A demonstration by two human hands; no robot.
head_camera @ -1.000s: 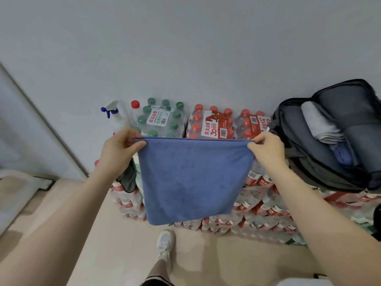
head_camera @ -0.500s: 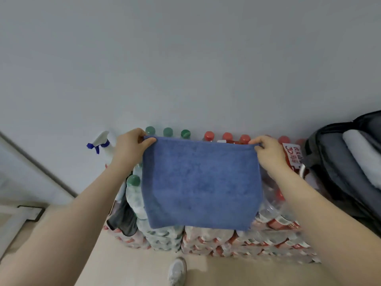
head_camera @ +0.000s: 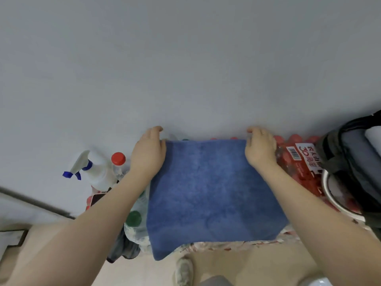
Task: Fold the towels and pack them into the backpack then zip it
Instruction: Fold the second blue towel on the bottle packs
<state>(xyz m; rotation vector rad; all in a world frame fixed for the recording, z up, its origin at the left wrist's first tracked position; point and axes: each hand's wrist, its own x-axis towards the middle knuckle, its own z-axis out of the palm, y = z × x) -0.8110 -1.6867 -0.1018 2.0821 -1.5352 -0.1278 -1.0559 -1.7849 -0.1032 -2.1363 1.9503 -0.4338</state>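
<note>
Two hands, left (head_camera: 147, 156) and right (head_camera: 260, 148), fingers gripping one blue towel's (head_camera: 208, 195) far corners; one backpack (head_camera: 350, 162) right.

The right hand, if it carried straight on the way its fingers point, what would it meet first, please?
The right hand, gripping the blue towel's far corner, points toward the grey wall. Nothing shows between fingertips and wall, so probably the wall first, though depth is unclear.

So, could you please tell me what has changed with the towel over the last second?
The blue towel, which hung in the air, now lies spread on the bottle packs. The left hand and right hand went forward and down, still holding its far corners. The backpack stays open.
</note>
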